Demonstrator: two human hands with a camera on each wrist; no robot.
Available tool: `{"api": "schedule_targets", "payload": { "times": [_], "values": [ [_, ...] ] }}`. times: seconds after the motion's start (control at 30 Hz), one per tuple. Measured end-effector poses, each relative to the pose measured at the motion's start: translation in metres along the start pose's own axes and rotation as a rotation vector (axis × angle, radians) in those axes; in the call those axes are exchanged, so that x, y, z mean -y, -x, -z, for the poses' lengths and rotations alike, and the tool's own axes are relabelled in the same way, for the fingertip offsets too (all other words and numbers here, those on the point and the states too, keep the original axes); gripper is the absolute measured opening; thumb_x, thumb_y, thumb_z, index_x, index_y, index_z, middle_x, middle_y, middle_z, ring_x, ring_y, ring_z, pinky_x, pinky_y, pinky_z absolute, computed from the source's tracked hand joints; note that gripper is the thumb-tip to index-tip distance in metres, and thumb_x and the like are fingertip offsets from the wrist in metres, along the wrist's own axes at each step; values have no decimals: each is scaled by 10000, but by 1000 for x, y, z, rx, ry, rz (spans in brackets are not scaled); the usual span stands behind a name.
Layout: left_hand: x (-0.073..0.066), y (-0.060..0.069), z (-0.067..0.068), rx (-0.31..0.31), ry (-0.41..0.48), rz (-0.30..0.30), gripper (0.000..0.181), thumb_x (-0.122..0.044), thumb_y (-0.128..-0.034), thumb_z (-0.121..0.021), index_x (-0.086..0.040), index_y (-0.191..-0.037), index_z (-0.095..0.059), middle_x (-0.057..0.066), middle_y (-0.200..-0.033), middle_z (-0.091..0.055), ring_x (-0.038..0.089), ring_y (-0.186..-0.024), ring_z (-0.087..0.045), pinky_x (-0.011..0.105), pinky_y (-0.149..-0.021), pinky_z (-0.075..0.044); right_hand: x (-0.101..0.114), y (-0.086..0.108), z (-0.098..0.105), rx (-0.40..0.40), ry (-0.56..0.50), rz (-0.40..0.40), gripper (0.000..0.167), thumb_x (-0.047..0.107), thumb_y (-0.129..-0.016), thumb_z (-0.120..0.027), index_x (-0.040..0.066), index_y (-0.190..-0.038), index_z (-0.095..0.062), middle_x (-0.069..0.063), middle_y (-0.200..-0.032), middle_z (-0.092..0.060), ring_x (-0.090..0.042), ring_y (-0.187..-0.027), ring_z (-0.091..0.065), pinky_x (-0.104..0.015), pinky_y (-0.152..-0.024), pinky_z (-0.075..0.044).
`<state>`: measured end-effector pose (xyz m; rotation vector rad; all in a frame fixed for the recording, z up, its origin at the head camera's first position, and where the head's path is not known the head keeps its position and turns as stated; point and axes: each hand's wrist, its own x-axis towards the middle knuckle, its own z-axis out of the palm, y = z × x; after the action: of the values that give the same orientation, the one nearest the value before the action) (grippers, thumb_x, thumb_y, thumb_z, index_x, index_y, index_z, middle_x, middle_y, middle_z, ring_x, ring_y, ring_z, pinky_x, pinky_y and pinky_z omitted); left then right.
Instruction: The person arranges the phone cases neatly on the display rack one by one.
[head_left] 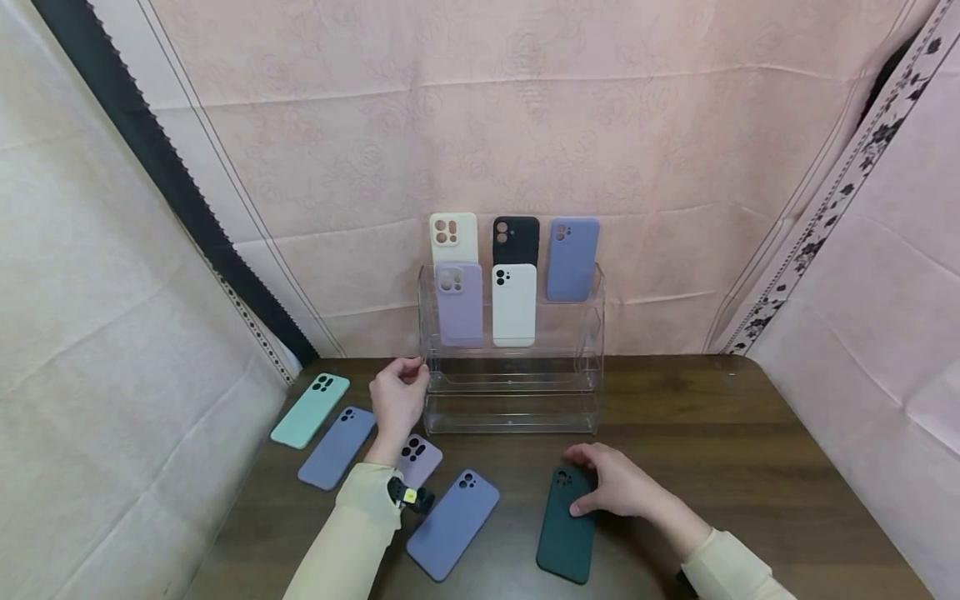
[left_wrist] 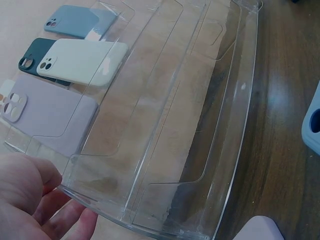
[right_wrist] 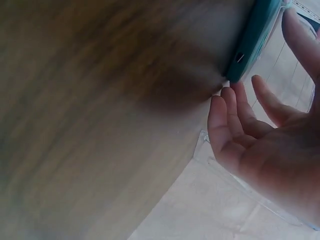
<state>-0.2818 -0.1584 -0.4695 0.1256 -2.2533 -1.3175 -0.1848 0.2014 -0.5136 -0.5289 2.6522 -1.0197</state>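
Note:
At the left side of a clear tiered display rack point(head_left: 513, 414), my left hand point(head_left: 397, 404) holds the rack's edge. In the left wrist view its thumb and curled fingers point(left_wrist: 65, 212) meet at that clear edge. Over on the right, my right hand point(head_left: 618, 485) grips a dark green phone case point(head_left: 564, 533) lying on the table. Its thumb presses the case's face, with the other fingers around the upper end. The right wrist view shows the fingers point(right_wrist: 220, 120) at one end of the green case point(right_wrist: 245, 55).
The rack's upper tiers bear cream point(head_left: 453, 229), black point(head_left: 516, 237), blue point(head_left: 573, 258), lilac point(head_left: 460, 304) and white point(head_left: 514, 304) cases. On the table lie a mint case point(head_left: 310, 411), two blue cases point(head_left: 337, 447) and a lilac one point(head_left: 420, 461) partly behind my left forearm. Cloth hangs around the table.

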Motion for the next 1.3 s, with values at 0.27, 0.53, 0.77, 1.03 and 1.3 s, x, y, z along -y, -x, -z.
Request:
{"api": "schedule_targets", "payload": {
  "times": [0.27, 0.53, 0.77, 1.03, 1.3],
  "values": [
    [0, 0, 0, 1, -7, -1, 150, -210, -932, -718, -115, -1037, -767, 24, -916, -746, 178, -773, -677, 341, -631, -548, -4, 0, -1, 22, 52, -85, 686, 260, -632, -966, 90, -1199, -619, -65, -1052, -605, -226, -968, -571, -491, -874, -506],
    [0, 0, 0, -5, -4, -4, 145, -207, -929, -721, -117, -1032, -766, 8, -903, -740, 165, -770, -671, 350, -636, -547, -1, -5, -2, 28, 88, -173, 616, 262, -619, -972, 110, -1107, -629, -51, -1021, -597, -216, -941, -570, -479, -871, -513],
    [-1, 0, -1, -13, -16, -1, 125, -195, -924, -722, -125, -1015, -770, 14, -897, -741, 171, -767, -671, 342, -632, -535, 0, -5, -3, 36, 93, -203, 614, 250, -619, -972, 106, -1106, -627, -50, -1010, -585, -213, -914, -556, -471, -856, -512],
    [-1, 1, -1, -5, -17, -9, 150, -198, -927, -720, -106, -1035, -769, 26, -908, -746, 179, -767, -675, 334, -618, -533, 1, 2, 0, 22, 60, -206, 623, 254, -611, -978, 78, -1077, -604, -63, -1018, -569, -222, -911, -544, -468, -837, -508],
    [2, 1, -2, -9, -7, -9, 140, -201, -926, -727, -115, -1031, -766, 11, -923, -745, 162, -779, -676, 348, -644, -549, -8, 9, 9, 22, -75, -145, 690, 293, -671, -945, 131, -1170, -498, -99, -1125, -632, -242, -998, -594, -473, -832, -501]
  ]
}}
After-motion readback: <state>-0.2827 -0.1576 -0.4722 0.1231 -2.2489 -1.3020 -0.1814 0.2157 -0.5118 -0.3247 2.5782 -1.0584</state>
